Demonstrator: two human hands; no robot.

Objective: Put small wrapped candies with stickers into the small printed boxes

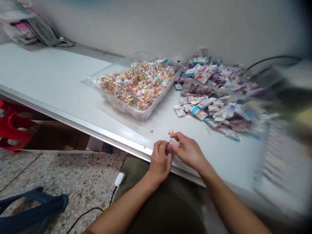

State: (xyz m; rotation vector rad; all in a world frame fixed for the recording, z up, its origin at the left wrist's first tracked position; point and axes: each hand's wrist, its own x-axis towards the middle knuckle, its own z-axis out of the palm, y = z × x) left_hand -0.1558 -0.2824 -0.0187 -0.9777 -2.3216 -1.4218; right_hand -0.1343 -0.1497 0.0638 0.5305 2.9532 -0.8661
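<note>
Close to the table's front edge, my left hand (159, 161) grips a small carton (168, 148) that the fingers mostly cover. My right hand (188, 150) pinches the carton's pale upper end, which looks like an open flap (174, 142). A bit of colourful candy (171, 133) shows just beyond the fingertips; whether it is in a packet or touched by the right hand is unclear. Ahead of my hands stands a clear plastic tray (156, 109) full of small see-through packets of multicoloured candy (138, 84). Right of it lies a heap of small printed cartons (207, 104).
The white table (60, 78) runs along a wall. At its far left are a bag and frame-like objects (36, 29). A blurred stack of pale sheets or trays (280, 165) is at right. Below are a cardboard box (60, 136), a red stool (14, 123) and a dark blue stool (34, 208).
</note>
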